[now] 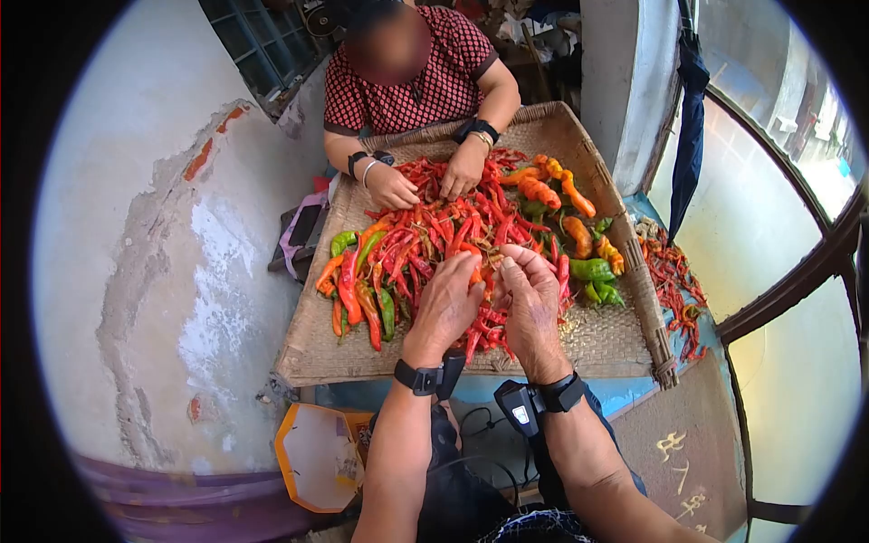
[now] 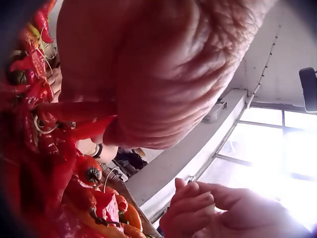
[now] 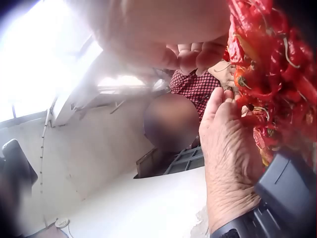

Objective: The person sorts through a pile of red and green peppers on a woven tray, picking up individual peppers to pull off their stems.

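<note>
Chillies (image 1: 425, 235) lie heaped mid-frame on the woven tray (image 1: 597, 339), within easy reach of both hands. Your left hand (image 1: 445, 303) curls round a red chilli (image 2: 74, 110) to steady it, while your right hand (image 1: 532, 299) pinches what looks like its stem end.

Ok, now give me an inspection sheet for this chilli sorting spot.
Surface: woven tray, bare at the near edge.
Job's things: red chillies piled mid-tray; green chillies and orange chillies on its right side.
Clutter: loose chillies beside the tray; orange box below.
Grips: left hand holds a red chilli; right hand curled beside it, hold unclear.
Cables: black cable below the tray, by the wrists.
Surroundings: second person opposite, peeling wall, folded umbrella.
</note>
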The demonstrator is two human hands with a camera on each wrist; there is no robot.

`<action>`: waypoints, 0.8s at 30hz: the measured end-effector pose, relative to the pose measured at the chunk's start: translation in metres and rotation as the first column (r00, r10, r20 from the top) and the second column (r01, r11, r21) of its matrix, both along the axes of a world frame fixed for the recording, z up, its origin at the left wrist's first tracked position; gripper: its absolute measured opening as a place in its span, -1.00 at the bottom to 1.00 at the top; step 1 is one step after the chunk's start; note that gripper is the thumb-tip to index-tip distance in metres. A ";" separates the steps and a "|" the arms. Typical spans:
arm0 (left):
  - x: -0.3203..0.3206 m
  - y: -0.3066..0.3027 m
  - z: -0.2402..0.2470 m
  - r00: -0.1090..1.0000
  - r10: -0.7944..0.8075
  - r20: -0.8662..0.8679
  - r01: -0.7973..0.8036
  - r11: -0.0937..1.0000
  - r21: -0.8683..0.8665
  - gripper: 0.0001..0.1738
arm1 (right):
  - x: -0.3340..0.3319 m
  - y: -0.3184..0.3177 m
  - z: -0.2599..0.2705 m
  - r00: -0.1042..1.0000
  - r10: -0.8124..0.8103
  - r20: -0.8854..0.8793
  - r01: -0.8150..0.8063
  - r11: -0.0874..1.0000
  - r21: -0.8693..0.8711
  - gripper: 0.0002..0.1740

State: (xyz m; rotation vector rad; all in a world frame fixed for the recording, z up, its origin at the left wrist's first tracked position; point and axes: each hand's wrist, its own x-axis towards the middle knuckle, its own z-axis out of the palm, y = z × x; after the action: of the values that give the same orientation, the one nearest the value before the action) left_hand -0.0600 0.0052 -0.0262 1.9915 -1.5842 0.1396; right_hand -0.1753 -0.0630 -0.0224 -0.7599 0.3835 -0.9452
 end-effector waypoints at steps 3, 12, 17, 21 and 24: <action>0.006 0.008 0.011 0.982 0.062 -0.179 -0.057 0.998 0.035 -0.54 | -0.009 -0.004 -0.021 0.997 -0.030 -0.073 0.032 0.999 0.035 -0.79; 0.017 0.008 0.016 0.791 -0.034 -0.611 -0.184 0.939 -0.291 -0.54 | -0.001 -0.013 -0.021 0.987 0.067 -0.148 -0.069 0.998 -0.009 -0.80; 0.009 0.000 0.020 0.686 -0.228 -0.691 -0.197 0.855 -0.479 -0.61 | 0.008 -0.004 -0.023 0.886 0.422 -0.191 -0.435 0.900 -0.031 -0.64; -0.013 -0.005 0.017 0.626 -0.333 -0.705 -0.049 0.886 -0.462 -0.63 | 0.007 -0.003 -0.014 0.875 0.480 0.055 -0.480 0.851 0.210 -0.48; -0.030 -0.007 0.018 0.659 -0.269 -0.702 -0.007 0.932 -0.363 -0.65 | 0.009 -0.014 -0.023 0.935 0.328 0.131 -0.352 0.896 0.269 -0.63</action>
State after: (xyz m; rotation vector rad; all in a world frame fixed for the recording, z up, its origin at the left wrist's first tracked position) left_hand -0.0904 -0.0013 -0.0080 1.3654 -1.0500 -0.4053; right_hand -0.1664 -0.0766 -0.0453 -0.4958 0.2948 -0.5700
